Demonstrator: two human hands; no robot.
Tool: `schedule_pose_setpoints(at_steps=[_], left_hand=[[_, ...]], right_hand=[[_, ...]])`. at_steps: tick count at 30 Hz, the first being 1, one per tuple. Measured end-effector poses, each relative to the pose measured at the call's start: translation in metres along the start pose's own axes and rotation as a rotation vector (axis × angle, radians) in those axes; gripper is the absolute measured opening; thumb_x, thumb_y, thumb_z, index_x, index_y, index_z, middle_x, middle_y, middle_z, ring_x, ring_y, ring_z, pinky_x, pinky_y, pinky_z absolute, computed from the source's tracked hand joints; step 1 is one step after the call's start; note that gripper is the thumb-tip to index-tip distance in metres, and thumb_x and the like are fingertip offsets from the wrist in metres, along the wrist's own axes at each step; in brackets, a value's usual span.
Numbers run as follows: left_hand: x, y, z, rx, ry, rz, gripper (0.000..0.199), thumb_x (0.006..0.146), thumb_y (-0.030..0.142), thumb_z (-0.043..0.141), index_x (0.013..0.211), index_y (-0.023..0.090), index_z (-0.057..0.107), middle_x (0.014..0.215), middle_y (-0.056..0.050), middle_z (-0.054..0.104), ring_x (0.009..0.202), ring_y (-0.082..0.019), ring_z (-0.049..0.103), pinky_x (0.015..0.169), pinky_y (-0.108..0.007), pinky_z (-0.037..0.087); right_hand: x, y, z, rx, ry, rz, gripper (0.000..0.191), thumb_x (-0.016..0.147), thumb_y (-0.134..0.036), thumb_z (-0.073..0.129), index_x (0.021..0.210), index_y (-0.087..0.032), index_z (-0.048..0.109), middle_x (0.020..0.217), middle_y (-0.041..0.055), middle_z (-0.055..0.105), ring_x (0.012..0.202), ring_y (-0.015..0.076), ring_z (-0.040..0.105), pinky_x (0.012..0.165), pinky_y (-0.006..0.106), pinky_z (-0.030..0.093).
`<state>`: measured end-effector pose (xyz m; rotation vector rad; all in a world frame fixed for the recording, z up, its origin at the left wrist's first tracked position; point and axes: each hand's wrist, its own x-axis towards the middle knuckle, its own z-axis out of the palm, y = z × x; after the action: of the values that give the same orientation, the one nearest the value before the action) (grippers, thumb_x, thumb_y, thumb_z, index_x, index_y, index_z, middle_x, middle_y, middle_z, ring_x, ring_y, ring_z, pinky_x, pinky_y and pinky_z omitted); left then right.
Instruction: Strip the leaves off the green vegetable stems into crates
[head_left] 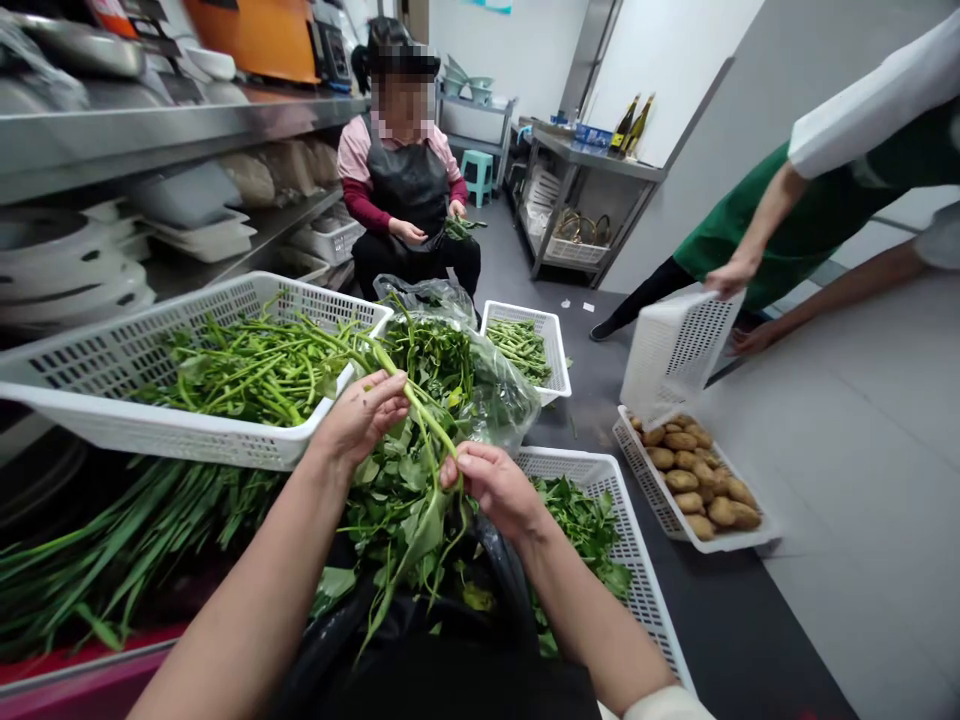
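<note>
A long green leafy-vegetable stem [421,408] stretches between my two hands, its leaves hanging toward my lap. My left hand [369,412] is closed round its upper part, near the corner of a white basket [247,448] of picked green stems [262,365]. Lower on the stem, my right hand [491,485] pinches it between thumb and fingers. Beneath my hands lies a heap of leafy greens [405,470], partly in a black bag [495,600]. Behind it, a clear plastic bag [506,395] holds more greens.
A white basket [637,540] of leaves stands at my right. Beyond are a basket [564,375] of cut stems and a basket [660,510] of potatoes. A co-worker [409,165] sits opposite; another person's hand [735,272] holds a white basket [652,350]. Shelving [187,128] lines the left.
</note>
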<state>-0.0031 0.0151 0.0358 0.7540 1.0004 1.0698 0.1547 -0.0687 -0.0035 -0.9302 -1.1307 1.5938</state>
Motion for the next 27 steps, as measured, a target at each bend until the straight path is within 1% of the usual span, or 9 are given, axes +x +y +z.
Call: schedule_pose_setpoints(at_steps=[2,5,7,9,11,14,18,24,27], left_hand=[[-0.002,-0.003,-0.001,0.032,-0.018,-0.001,0.027,0.053,0.022,0.078,0.07,0.014,0.059,0.062,0.004,0.057,0.052,-0.005,0.052,0.048,-0.013,0.042],[-0.007,-0.009,-0.001,0.093,-0.018,0.037,0.033,0.05,0.032,0.08,0.07,0.015,0.061,0.064,0.003,0.059,0.058,-0.007,0.054,0.056,-0.017,0.045],[-0.01,-0.013,0.0,0.134,-0.028,0.065,0.038,0.049,0.039,0.08,0.072,0.015,0.061,0.066,0.002,0.06,0.062,-0.009,0.056,0.059,-0.019,0.046],[-0.012,-0.018,0.002,0.173,-0.036,0.08,0.041,0.048,0.043,0.08,0.072,0.015,0.061,0.066,0.002,0.06,0.062,-0.01,0.055,0.059,-0.02,0.044],[-0.013,-0.021,0.005,0.207,-0.033,0.104,0.043,0.047,0.045,0.08,0.071,0.015,0.061,0.064,0.003,0.058,0.059,-0.009,0.053,0.058,-0.02,0.043],[-0.016,-0.025,0.01,0.238,-0.039,0.148,0.043,0.048,0.047,0.079,0.067,0.014,0.059,0.058,0.005,0.054,0.054,-0.008,0.049,0.055,-0.021,0.042],[-0.019,-0.033,0.011,0.231,-0.037,0.123,0.043,0.047,0.047,0.079,0.066,0.014,0.059,0.059,0.004,0.055,0.054,-0.009,0.05,0.054,-0.021,0.042],[-0.011,-0.053,0.008,0.059,-0.041,-0.166,0.036,0.047,0.034,0.081,0.061,0.015,0.054,0.05,0.007,0.047,0.045,-0.005,0.043,0.047,-0.016,0.038],[-0.009,-0.058,0.004,0.053,-0.076,-0.23,0.031,0.05,0.03,0.081,0.067,0.015,0.06,0.052,0.007,0.048,0.046,-0.004,0.042,0.047,-0.015,0.038]], right_hand=[[0.006,0.01,-0.009,-0.055,0.051,0.015,0.019,0.065,-0.029,0.058,0.051,-0.016,0.056,0.052,-0.0014,0.051,0.055,0.0103,0.045,0.058,0.023,0.035],[0.016,0.024,-0.03,-0.187,0.334,0.002,0.022,0.06,-0.027,0.056,0.043,-0.017,0.047,0.045,-0.0036,0.043,0.049,0.0086,0.039,0.052,0.022,0.03],[0.018,0.028,-0.04,-0.162,0.507,-0.013,0.023,0.064,-0.033,0.05,0.048,-0.018,0.044,0.048,-0.0043,0.041,0.047,0.0083,0.037,0.049,0.021,0.029],[0.013,0.024,-0.041,-0.186,0.584,-0.074,0.022,0.071,-0.038,0.045,0.059,-0.019,0.046,0.053,-0.0047,0.042,0.046,0.0081,0.035,0.047,0.021,0.028],[0.005,0.014,-0.031,-0.406,0.547,-0.19,0.02,0.074,-0.039,0.05,0.069,-0.019,0.05,0.057,-0.0046,0.044,0.048,0.0085,0.037,0.049,0.021,0.029],[-0.002,-0.001,-0.012,-0.995,0.366,-0.382,0.021,0.076,-0.038,0.059,0.071,-0.019,0.054,0.062,-0.0017,0.051,0.056,0.0106,0.044,0.054,0.022,0.031],[0.009,0.002,-0.005,-1.484,0.232,-0.631,0.02,0.085,-0.025,0.048,0.067,-0.017,0.052,0.062,0.0016,0.056,0.054,0.0111,0.046,0.052,0.024,0.027],[-0.002,0.001,0.001,-1.434,0.057,-1.073,0.022,0.081,-0.016,0.041,0.06,-0.02,0.045,0.051,-0.0019,0.046,0.047,0.0104,0.04,0.048,0.024,0.028],[-0.032,-0.015,-0.011,-1.315,0.058,-0.984,0.021,0.081,-0.015,0.04,0.062,-0.019,0.047,0.051,-0.0022,0.045,0.047,0.0095,0.04,0.049,0.023,0.029]])
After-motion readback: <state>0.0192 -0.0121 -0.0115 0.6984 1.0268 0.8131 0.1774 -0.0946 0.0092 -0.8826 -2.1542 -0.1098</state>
